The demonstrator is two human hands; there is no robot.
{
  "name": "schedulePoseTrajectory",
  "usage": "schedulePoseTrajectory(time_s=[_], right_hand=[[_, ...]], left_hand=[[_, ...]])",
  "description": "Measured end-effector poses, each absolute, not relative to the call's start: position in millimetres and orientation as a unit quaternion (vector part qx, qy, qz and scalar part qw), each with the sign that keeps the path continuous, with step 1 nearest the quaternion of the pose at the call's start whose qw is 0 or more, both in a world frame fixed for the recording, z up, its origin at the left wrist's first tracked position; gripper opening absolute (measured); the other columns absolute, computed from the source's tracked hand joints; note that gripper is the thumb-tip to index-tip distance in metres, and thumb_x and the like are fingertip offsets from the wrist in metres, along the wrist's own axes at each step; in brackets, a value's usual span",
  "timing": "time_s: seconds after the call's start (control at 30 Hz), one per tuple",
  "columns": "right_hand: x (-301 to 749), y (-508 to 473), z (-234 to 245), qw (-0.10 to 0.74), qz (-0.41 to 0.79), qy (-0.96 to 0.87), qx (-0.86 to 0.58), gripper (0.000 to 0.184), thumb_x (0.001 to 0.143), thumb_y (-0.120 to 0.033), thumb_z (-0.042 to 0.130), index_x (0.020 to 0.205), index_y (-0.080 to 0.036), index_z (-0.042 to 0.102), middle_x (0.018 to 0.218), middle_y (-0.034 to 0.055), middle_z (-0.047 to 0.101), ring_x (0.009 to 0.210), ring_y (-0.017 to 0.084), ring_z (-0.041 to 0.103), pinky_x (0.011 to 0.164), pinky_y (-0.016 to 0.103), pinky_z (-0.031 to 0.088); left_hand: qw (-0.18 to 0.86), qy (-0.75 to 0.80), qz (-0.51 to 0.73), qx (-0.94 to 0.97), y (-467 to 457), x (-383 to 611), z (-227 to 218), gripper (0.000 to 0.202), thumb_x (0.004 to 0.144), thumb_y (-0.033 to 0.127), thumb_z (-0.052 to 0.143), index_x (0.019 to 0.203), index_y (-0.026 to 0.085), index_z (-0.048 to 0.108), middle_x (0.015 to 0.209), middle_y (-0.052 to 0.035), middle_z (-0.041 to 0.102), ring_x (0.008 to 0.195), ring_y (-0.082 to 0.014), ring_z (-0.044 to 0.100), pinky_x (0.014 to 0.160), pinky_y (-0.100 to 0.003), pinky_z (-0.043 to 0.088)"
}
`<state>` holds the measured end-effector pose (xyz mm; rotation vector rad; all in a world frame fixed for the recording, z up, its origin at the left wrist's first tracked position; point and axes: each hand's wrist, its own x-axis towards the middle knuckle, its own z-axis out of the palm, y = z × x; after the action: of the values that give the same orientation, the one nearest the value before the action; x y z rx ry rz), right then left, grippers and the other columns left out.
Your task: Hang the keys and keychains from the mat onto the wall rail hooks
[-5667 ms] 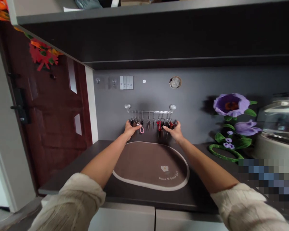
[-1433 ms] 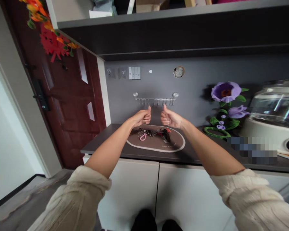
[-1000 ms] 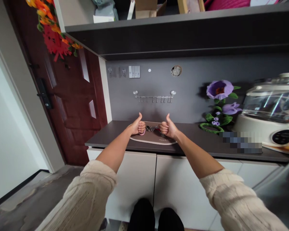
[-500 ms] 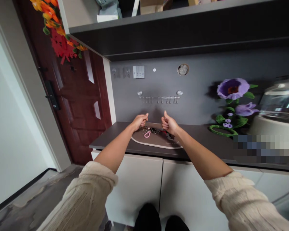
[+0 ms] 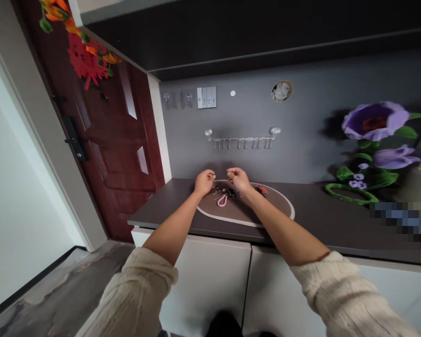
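Note:
My left hand (image 5: 204, 180) and my right hand (image 5: 239, 179) hover with curled fingers and nothing in them, side by side just above a heap of keys and key rings (image 5: 228, 194), one with a pink loop. The keys lie on a brown oval mat (image 5: 273, 213) with a pale rim on the dark countertop (image 5: 315, 220). On the grey wall behind, a chrome hook rail (image 5: 243, 138) hangs bare. Both forearms stretch forward from cream knit sleeves.
A dark red door (image 5: 101, 140) with a black handle stands at the left. Purple fabric flowers (image 5: 375, 126) lean on the wall at the right. White cabinet doors (image 5: 210, 285) sit under the counter, a dark overhead cabinet (image 5: 252, 37) above.
The keys went from the hook rail to the mat. My hands gave thumbs-up, then the thumbs folded down and the hands sank closer to the keys; the view shifted left.

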<state>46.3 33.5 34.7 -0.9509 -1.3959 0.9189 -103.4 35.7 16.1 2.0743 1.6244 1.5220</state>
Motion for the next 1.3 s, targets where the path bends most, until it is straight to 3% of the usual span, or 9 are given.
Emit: schedulePoseTrajectory(time_s=[0.23,0.4,0.53,0.77,1.0,1.3], right_hand=[[50,49,16,0.522,0.224,-0.693,-0.444,0.014,0.068,-0.017,0.049,0.080,-0.016,0.057,0.075,0.0013,0.058,0.070,0.010,0.051,0.072,0.025,0.040],[55,46,15,0.473,0.158,-0.718,-0.486,0.014,0.069,-0.013,0.050,0.079,-0.016,0.059,0.078,0.0034,0.060,0.072,0.012,0.053,0.076,0.026,0.039],[56,42,11,0.436,0.130,-0.735,-0.502,0.015,0.070,-0.012,0.049,0.081,-0.016,0.059,0.080,0.0055,0.062,0.072,0.013,0.054,0.074,0.026,0.040],[54,37,11,0.405,0.093,-0.747,-0.519,0.019,0.071,-0.011,0.047,0.084,-0.015,0.061,0.082,0.0061,0.064,0.074,0.014,0.056,0.072,0.025,0.040],[53,36,11,0.403,0.080,-0.747,-0.523,0.021,0.072,-0.012,0.047,0.086,-0.015,0.062,0.085,0.0066,0.064,0.077,0.015,0.057,0.073,0.025,0.040],[51,39,9,0.411,0.078,-0.753,-0.508,0.019,0.071,-0.013,0.047,0.083,-0.016,0.061,0.083,0.0059,0.064,0.075,0.014,0.056,0.072,0.025,0.040]], left_hand=[[0.016,0.519,0.349,0.780,34,-108,6,0.024,0.073,0.029,0.051,0.090,0.018,0.064,0.083,-0.0052,0.064,0.075,-0.0155,0.054,0.071,-0.025,0.039],[-0.019,0.521,0.242,0.818,27,-112,10,0.026,0.076,0.034,0.048,0.094,0.025,0.064,0.093,-0.0058,0.063,0.089,-0.0199,0.053,0.079,-0.029,0.036],[-0.064,0.524,0.169,0.833,21,-109,12,0.026,0.080,0.030,0.042,0.094,0.025,0.064,0.094,-0.0080,0.062,0.092,-0.0214,0.052,0.080,-0.031,0.034],[-0.168,0.519,0.069,0.835,18,-98,15,0.027,0.080,0.013,0.036,0.085,0.015,0.062,0.092,-0.0111,0.060,0.091,-0.0213,0.051,0.078,-0.033,0.034],[-0.208,0.555,0.119,0.797,19,-101,14,0.023,0.082,0.012,0.035,0.088,0.014,0.057,0.092,-0.0095,0.058,0.091,-0.0204,0.050,0.076,-0.032,0.035],[-0.174,0.585,0.205,0.765,22,-103,11,0.027,0.086,0.016,0.027,0.091,0.014,0.053,0.090,-0.0084,0.055,0.086,-0.0166,0.052,0.076,-0.028,0.037]])
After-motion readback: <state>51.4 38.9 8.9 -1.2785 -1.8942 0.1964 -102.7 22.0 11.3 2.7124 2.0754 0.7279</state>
